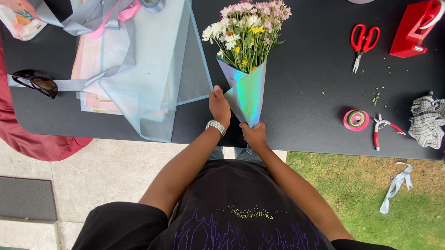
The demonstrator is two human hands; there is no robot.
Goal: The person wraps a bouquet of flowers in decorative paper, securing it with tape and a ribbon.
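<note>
The right hand [254,134] is closing its grip around the pointed base of the iridescent wrapped bouquet [247,49], near the surface's [307,94] front edge. The left hand [219,105], wearing a wristwatch [216,125], is pinching the wrap's left edge, beside translucent blue sheets [154,59]. Red scissors [363,42] are lying toward the back right corner.

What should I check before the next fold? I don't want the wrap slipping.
1. Right hand grips the cone's tip: ok.
2. Left hand holds the edge of the shiny wrap: ok.
3. Flowers sit inside the wrap, heads out: ok.
4. Tape dispenser and scissors on the table, to the right: ok.
5. Wrap overlap closed at back: cannot tell.
</note>
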